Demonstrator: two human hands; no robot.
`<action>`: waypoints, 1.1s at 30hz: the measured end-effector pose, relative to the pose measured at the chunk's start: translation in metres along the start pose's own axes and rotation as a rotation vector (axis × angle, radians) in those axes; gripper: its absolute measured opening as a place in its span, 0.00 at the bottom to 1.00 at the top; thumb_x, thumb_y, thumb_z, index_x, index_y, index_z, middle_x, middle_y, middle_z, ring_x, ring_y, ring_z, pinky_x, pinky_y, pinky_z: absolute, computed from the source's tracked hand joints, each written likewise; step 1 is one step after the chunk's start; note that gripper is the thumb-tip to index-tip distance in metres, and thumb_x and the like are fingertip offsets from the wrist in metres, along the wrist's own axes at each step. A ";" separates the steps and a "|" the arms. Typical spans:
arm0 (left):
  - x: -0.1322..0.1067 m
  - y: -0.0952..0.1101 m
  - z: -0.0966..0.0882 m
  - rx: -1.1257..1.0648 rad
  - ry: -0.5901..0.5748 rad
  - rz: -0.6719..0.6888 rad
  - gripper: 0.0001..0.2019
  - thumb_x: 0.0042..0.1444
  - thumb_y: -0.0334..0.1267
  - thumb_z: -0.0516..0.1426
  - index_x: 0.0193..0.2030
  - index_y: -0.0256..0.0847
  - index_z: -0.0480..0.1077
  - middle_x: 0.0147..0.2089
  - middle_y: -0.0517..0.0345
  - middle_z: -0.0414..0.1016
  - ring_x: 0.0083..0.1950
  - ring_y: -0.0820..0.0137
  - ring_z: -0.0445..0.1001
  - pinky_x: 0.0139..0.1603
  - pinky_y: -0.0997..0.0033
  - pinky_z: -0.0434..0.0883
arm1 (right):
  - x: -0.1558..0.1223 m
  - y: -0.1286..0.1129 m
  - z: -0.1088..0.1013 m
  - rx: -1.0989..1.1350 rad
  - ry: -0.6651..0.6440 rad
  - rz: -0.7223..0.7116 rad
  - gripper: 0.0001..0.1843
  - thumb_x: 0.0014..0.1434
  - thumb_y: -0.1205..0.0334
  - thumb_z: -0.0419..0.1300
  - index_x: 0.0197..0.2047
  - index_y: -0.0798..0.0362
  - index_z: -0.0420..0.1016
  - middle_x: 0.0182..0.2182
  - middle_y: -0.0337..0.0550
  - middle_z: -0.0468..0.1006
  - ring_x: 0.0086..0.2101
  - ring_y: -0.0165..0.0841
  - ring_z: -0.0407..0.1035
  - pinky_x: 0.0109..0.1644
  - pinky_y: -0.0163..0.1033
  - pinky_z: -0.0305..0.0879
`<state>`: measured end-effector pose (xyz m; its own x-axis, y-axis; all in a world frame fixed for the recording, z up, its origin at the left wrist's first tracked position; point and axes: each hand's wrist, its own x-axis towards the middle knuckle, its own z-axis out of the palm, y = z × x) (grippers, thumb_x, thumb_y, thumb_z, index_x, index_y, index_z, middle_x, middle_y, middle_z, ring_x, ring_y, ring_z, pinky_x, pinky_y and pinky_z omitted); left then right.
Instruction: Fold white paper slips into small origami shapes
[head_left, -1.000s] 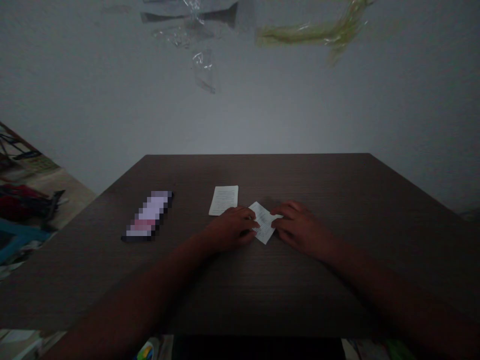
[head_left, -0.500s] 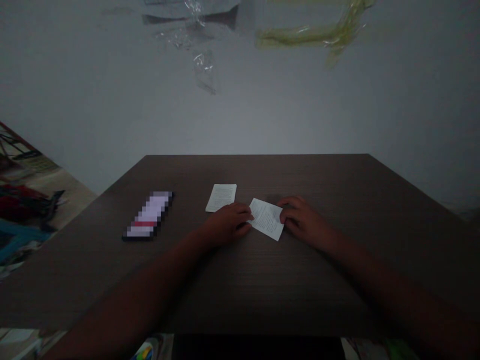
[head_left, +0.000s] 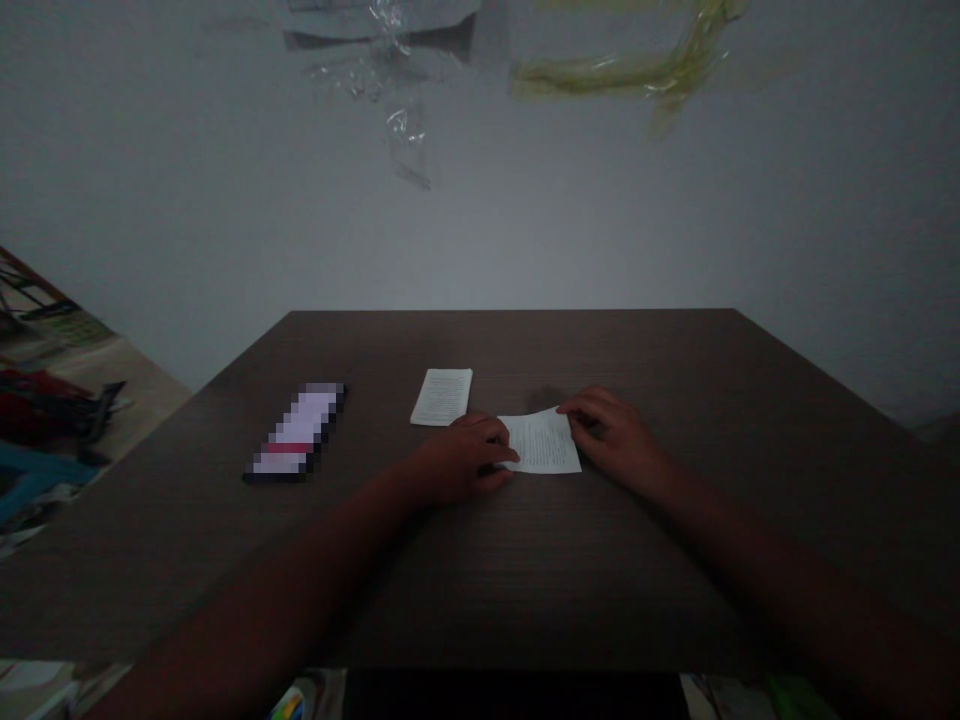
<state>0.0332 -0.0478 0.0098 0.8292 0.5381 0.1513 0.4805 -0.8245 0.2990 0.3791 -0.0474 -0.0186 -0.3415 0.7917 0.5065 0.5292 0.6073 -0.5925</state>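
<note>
The printed paper slip (head_left: 540,442) lies flat on the dark wood-grain table (head_left: 675,570), near the middle of the table and nearer your side than the far edge, its long side running roughly crosswise. Your left hand (head_left: 465,458) sits at its left end, loosely curled, with the fingertips touching that edge. Your right hand (head_left: 611,435) is at its right end, with the fingers lying over the upper right corner. Both hands are narrow and low against the paper, but you can't tell from this view whether either one is pinching it or only resting there. Just beyond your left hand, almost touching it, lies a smaller printed sheet (head_left: 441,397). Farther left on the table is a dark-edged rectangular object (head_left: 296,430), too pixelated to identify. Strips of clear plastic (head_left: 397,125) and yellow-green tape (head_left: 622,75) cling to the pale wall (head_left: 787,220) beyond.
</note>
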 end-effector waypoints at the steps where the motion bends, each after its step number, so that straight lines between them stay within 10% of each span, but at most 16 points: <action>1: 0.000 -0.001 0.001 0.005 -0.002 0.005 0.11 0.84 0.38 0.71 0.66 0.43 0.94 0.65 0.43 0.91 0.69 0.49 0.88 0.77 0.47 0.84 | -0.001 -0.001 0.002 0.027 0.034 0.030 0.08 0.80 0.63 0.68 0.55 0.41 0.89 0.49 0.49 0.91 0.48 0.49 0.89 0.55 0.57 0.92; 11: -0.001 -0.007 0.007 0.021 -0.004 0.034 0.13 0.83 0.37 0.72 0.69 0.45 0.92 0.69 0.43 0.90 0.71 0.50 0.88 0.77 0.49 0.84 | -0.008 -0.009 0.016 0.259 0.152 0.143 0.06 0.81 0.53 0.70 0.48 0.40 0.81 0.44 0.46 0.91 0.43 0.46 0.89 0.49 0.52 0.90; 33: -0.003 0.002 0.000 -0.043 -0.028 -0.008 0.13 0.81 0.33 0.73 0.67 0.44 0.92 0.80 0.41 0.90 0.82 0.45 0.87 0.88 0.43 0.82 | -0.009 -0.020 0.020 0.115 0.076 -0.131 0.07 0.85 0.59 0.67 0.52 0.40 0.87 0.58 0.50 0.92 0.58 0.49 0.90 0.65 0.60 0.91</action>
<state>0.0319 -0.0506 0.0100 0.8335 0.5387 0.1228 0.4746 -0.8119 0.3399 0.3565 -0.0654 -0.0236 -0.3398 0.7010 0.6271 0.3906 0.7117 -0.5839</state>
